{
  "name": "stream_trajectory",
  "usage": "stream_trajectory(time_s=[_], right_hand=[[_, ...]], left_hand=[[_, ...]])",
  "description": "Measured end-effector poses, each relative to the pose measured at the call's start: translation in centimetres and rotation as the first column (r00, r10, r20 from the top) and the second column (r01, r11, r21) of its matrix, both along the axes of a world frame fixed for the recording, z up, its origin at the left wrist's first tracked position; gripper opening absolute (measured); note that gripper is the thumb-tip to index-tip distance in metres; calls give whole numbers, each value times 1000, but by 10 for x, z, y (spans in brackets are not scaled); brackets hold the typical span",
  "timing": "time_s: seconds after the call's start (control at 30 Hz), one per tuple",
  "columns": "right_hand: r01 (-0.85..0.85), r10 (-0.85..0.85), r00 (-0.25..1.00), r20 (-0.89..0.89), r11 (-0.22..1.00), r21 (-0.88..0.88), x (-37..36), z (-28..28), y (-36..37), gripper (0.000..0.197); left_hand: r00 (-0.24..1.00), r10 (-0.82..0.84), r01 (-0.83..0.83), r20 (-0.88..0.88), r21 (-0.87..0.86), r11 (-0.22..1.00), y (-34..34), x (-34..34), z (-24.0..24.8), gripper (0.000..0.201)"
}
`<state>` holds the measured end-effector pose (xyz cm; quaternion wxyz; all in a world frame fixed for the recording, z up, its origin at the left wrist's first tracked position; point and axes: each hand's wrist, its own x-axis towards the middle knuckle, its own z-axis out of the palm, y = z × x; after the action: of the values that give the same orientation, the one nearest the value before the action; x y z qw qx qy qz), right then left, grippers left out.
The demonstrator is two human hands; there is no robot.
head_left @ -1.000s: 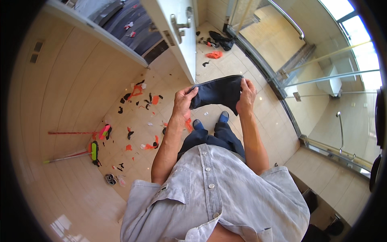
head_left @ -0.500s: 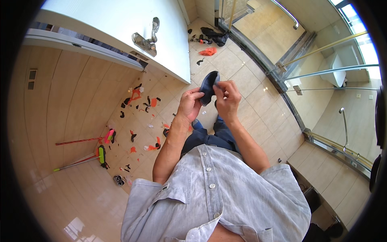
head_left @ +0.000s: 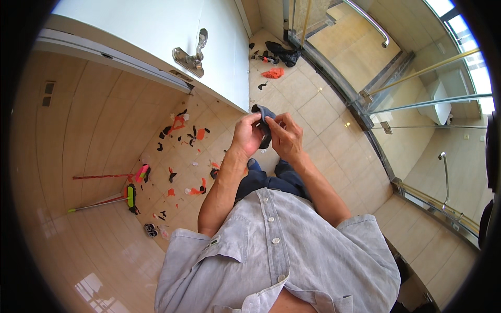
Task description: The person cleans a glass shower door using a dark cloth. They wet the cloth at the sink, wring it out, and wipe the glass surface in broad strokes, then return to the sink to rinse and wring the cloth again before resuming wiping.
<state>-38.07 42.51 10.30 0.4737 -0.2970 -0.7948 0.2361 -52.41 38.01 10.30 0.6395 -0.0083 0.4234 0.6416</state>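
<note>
In front of me I hold a small dark navy-black cloth piece (head_left: 266, 113), curved and folded over, with a darker inner side showing; its exact kind is not clear. My left hand (head_left: 247, 137) is closed on its left edge, thumb on top. My right hand (head_left: 288, 139) pinches its right side, fingers bent. The lower part of the cloth hangs between the two hands, partly covered by my fingers. Below them are my dark trousers (head_left: 255, 183) and a blue shoe (head_left: 254, 165).
Orange and black scraps (head_left: 178, 123) litter the tiled floor to the left. Two brooms, one pink (head_left: 142, 173) and one green (head_left: 131, 196), lean by the wall. A white door (head_left: 219, 57) stands ajar ahead. A black plastic bag (head_left: 284, 53) lies beyond it. Glass panels (head_left: 417, 107) line the right.
Both hands have moved slightly down and closer together. The cloth piece has turned and folded, so its wide opening shows less than before.
</note>
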Motion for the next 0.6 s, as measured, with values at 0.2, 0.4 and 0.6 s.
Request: stream_trajectory(time_s=[0.2, 0.4, 0.6], right_hand=[[72, -73, 997, -25, 997, -25, 3, 1, -7, 28], [3, -3, 1000, 14, 1000, 2, 0, -4, -19, 29], [-67, 67, 996, 54, 998, -4, 2, -5, -22, 30]], left_hand=[[1000, 11, -12, -29, -45, 999, -5, 10, 7, 25], [987, 158, -159, -13, -66, 985, -11, 21, -2, 14], [981, 192, -192, -3, -65, 979, -17, 23, -2, 11]])
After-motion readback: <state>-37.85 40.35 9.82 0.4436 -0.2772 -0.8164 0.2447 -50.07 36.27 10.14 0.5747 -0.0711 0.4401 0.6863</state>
